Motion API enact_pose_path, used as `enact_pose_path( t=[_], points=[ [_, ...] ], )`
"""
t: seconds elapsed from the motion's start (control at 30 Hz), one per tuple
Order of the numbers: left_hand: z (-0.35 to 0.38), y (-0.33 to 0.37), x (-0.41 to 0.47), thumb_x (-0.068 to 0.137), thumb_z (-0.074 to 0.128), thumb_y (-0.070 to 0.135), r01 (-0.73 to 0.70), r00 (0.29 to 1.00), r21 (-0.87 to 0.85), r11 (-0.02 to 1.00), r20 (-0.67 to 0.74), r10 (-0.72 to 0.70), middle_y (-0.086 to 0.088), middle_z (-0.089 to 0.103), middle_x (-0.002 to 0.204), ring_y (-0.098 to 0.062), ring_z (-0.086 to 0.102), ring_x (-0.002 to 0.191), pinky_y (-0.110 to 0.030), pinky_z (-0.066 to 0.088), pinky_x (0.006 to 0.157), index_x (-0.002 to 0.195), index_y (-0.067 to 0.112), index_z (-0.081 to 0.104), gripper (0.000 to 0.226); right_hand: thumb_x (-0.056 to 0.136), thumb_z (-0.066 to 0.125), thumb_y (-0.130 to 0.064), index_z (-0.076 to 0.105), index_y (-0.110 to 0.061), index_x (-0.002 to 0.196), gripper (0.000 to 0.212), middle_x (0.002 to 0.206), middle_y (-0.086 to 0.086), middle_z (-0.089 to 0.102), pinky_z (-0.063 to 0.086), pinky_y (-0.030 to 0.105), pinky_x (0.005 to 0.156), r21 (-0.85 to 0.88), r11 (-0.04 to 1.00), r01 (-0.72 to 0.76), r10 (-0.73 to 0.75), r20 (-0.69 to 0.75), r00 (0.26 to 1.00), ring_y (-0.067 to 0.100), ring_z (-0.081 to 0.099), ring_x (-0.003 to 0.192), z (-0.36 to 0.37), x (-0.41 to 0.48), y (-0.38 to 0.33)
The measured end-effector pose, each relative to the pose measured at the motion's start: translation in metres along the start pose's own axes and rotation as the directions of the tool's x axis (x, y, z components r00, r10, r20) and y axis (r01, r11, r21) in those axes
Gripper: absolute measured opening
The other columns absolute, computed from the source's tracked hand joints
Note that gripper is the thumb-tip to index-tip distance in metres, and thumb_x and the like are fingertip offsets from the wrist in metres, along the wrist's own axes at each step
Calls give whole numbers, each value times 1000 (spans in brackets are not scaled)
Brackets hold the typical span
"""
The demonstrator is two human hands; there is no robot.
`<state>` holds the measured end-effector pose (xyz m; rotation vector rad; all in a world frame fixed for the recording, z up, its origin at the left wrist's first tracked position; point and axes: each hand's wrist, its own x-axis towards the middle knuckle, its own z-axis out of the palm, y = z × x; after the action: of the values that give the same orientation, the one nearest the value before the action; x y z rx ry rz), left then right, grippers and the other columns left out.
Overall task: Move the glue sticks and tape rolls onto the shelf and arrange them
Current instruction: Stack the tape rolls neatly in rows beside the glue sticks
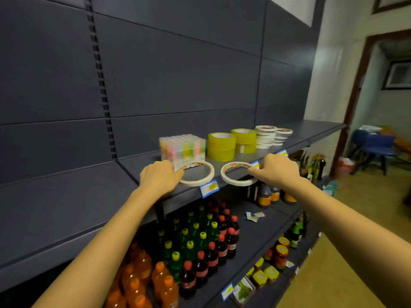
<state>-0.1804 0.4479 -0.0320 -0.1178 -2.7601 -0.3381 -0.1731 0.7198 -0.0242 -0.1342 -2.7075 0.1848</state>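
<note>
Your left hand (159, 177) pinches a thin white tape roll (195, 182) over the front edge of the shelf (244, 158). Your right hand (278, 170) pinches a second thin roll (233, 181) just beside it at that same edge. Further back on the shelf stand a pack of glue sticks (182, 147), stacked yellow tape rolls (221, 146) and two piles of white rolls (265, 136). Behind the shelf rises a dark panel wall (178, 74). Below the shelf, drink bottles (200, 252) crowd a lower board. Past the shelf's right end, a blue chair (375, 145) sits in a doorway.
</note>
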Motion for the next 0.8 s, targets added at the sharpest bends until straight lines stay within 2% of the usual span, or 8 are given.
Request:
enact_pose_path(
  t=[0.07,0.23,0.37,0.47,0.53,0.67,0.73,0.8],
  points=[
    [9,27,16,94,41,42,-41,999,4,999,9,41,-16,65,96,-35,59,91,-34,40,69,77,10,56,40,82,51,-61,53,-11,58,56,53,3,46,33,25,49,-17,999,-45,45,3,999,19,46,52,0,9,30],
    [32,88,66,95,40,43,-136,990,-8,991,20,136,-21,65,97,-35,58,90,-35,40,69,78,8,59,44,82,54,-57,45,-13,48,56,49,2,44,29,22,46,-12,990,-140,140,2,990,18,43,47,5,37,97],
    [54,133,110,94,43,40,-161,987,0,987,-7,161,-25,64,100,-39,59,96,-36,42,74,88,-2,63,47,81,55,-58,53,-12,50,55,52,2,51,31,21,46,1,983,-183,183,-1,983,18,48,50,12,68,142],
    [67,164,143,93,42,40,-173,984,12,985,-31,173,-21,65,100,-36,58,94,-33,37,68,82,4,62,42,81,53,-62,68,-6,65,60,59,4,57,36,23,48,7,981,-195,195,9,981,19,52,54,18,100,170],
    [73,182,167,93,42,40,-177,984,-7,984,-29,177,-20,65,97,-34,57,86,-33,36,66,77,7,58,40,81,52,-63,71,-3,74,64,62,6,58,36,25,49,-6,982,-186,186,32,982,20,52,56,20,126,187],
    [86,214,216,92,43,40,-157,986,11,987,-60,158,-15,65,100,-35,56,91,-33,37,70,83,11,60,35,78,51,-68,67,-10,66,62,57,0,55,34,23,46,-34,986,-165,165,14,986,16,52,55,25,169,218],
    [95,230,238,92,42,46,-142,986,35,989,-78,144,-13,64,100,-35,57,96,-33,37,71,92,11,64,42,80,51,-65,68,-10,70,59,57,0,54,34,23,46,-22,986,-164,164,1,986,16,51,55,31,185,233],
    [107,244,255,93,41,47,-141,987,51,989,-75,145,-12,63,94,-35,57,92,-33,37,70,90,11,64,43,82,51,-62,67,-9,70,57,57,0,53,35,24,47,-20,986,-163,163,8,987,17,51,55,37,198,247]
  ],
)
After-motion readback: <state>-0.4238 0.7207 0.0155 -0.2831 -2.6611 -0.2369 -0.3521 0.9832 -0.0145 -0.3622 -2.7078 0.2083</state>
